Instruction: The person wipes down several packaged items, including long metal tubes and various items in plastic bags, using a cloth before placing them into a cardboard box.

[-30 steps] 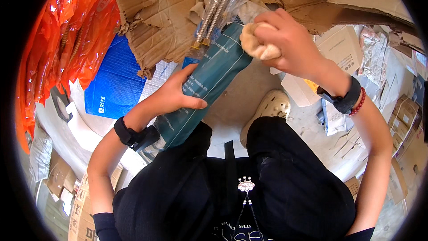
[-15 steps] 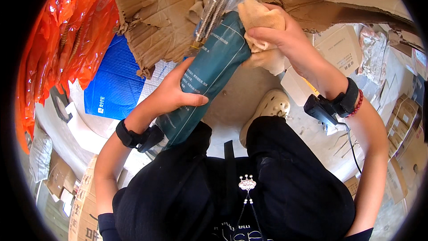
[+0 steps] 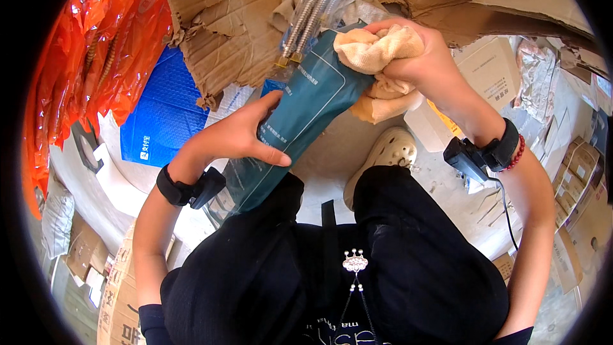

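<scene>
A long, dark teal box-like package in clear film slants from my lap toward the upper right. My left hand grips its left side, thumb across the top face and fingers hidden beyond the far edge. A bunched, pale yellow cloth is in my right hand, pressed against the package's far end and corner. That hand's fingers curl into the cloth and are partly covered by it. Just past the far end lie several ribbed metal hoses in clear plastic.
Torn cardboard spreads across the far side. Orange plastic bags and a blue padded mailer are at left. Cartons and silvery wrap sit at right. My shoe rests on the floor between.
The cloth has moved from the package's end edge onto its top corner, and my right hand has turned slightly with it. My left thumb has slid a little nearer to me.
</scene>
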Demonstrator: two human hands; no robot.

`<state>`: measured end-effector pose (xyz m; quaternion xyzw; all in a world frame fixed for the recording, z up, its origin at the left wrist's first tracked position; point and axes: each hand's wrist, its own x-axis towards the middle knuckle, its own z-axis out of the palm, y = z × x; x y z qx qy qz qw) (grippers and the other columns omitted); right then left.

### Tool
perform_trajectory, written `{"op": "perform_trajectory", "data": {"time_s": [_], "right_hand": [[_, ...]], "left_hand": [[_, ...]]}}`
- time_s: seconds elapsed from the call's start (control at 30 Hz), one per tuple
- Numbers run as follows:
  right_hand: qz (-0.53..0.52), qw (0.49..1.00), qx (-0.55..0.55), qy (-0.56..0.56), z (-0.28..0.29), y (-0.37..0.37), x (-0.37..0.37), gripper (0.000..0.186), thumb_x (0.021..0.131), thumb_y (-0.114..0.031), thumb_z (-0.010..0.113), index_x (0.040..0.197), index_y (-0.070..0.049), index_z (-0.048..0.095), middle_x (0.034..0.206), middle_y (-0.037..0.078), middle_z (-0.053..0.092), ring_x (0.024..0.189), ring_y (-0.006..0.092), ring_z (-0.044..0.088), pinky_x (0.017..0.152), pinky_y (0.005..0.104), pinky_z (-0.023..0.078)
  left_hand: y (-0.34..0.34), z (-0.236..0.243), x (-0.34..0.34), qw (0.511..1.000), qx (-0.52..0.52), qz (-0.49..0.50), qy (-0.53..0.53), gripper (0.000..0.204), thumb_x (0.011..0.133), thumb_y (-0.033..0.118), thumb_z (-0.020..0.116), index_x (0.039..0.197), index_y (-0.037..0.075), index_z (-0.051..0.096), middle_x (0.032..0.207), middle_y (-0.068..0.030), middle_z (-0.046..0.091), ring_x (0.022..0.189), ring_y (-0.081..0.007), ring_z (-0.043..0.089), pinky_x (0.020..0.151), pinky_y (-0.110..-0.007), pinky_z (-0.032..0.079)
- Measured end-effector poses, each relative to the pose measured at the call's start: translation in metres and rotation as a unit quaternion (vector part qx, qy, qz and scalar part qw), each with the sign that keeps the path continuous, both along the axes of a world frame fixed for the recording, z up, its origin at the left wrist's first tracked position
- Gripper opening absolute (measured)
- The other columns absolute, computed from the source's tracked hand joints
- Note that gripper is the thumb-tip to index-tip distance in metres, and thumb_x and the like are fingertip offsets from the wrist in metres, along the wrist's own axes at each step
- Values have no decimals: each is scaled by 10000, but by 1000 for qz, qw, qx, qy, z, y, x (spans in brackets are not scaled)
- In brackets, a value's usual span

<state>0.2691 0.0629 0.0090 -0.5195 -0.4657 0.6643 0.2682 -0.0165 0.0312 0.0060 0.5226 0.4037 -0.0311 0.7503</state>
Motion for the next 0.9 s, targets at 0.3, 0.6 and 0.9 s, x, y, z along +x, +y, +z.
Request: {"op": "perform_trajectory", "data": {"time_s": [0.3, 0.6, 0.9], "right_hand": [[70, 993, -71, 62, 17, 10, 12, 375, 638, 5, 587, 1013, -9, 586, 964, 52, 606, 924, 115, 561, 820, 237, 439], [-4, 965, -204, 166, 12, 12, 32, 322, 638, -21, 514, 944, -9, 611, 908, 53, 591, 811, 99, 541, 699, 205, 434], [-20, 996, -60, 63, 42, 30, 25, 396, 721, -127, 518, 1085, 24, 557, 911, 67, 589, 743, 117, 561, 691, 211, 454]], "left_hand": [[4, 5, 26, 993, 73, 76, 46, 827, 606, 430, 783, 1149, -89, 437, 1002, -188, 570, 961, -251, 563, 836, -318, 426], [-2, 19, 20, 991, 107, 69, 45, 735, 603, 354, 758, 1136, -43, 445, 1000, -198, 569, 942, -254, 567, 825, -328, 428], [-3, 20, 12, 992, 101, 70, 31, 728, 598, 344, 763, 1131, -30, 438, 997, -187, 568, 940, -255, 566, 820, -333, 427]]}}
